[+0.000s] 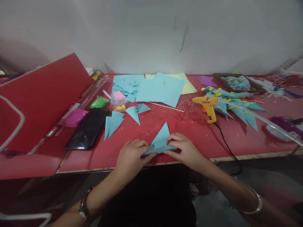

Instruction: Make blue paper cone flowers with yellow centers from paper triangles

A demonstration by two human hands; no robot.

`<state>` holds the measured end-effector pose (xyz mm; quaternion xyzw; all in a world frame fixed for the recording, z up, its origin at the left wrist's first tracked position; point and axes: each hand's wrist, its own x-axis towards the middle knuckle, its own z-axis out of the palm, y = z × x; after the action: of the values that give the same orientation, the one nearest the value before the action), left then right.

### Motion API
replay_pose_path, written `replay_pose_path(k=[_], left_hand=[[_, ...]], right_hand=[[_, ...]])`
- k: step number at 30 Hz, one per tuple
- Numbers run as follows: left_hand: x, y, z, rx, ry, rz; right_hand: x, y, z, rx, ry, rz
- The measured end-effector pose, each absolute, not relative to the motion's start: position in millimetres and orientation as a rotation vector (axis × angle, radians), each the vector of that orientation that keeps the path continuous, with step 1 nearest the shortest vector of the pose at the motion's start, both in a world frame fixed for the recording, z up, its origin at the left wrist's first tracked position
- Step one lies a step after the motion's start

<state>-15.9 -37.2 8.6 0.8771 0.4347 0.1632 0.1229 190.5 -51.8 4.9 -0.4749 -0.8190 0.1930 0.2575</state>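
While its far corner is left poking out in a point, the blue paper (160,138) is being pinched along a folded near edge, down on the red table (199,138), left of the yellow glue gun (209,108) and closer in. Its left end is gripped by the left hand (132,156), thumb and fingers closed with just the paper between; the right end's held the same way by the right hand (186,149).

Further left of the glue gun, some folded blue pieces (115,122) are laid out, with a thin stick (169,107) set nearer to it. Loose blue sheets (151,90) are piled left of the gun and farther back. Spiky blue cones (250,121) trimmed in yellow are bunched just right of it, and a tray (259,90) is parked behind those. Way off to its left, a black phone (86,130) is laid flat.
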Motion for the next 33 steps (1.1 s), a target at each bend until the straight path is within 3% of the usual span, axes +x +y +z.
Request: replay_pose_path(k=[20,27,33], left_hand=[[-17.0,-36.3,11.3,2.639,1.531,0.276],[-31.0,-24.8,7.5,2.815,1.164,0.437],[-32.2,-20.0,21.7,3.151,0.69,0.216]], right_hand=[[180.8,-48.0,-1.0,-1.591,-2.186,0.356],[180.9,-47.8,-1.1,-1.604,-2.216,0.361],[180.0,-47.1,-2.3,-1.624,-2.228,0.378]])
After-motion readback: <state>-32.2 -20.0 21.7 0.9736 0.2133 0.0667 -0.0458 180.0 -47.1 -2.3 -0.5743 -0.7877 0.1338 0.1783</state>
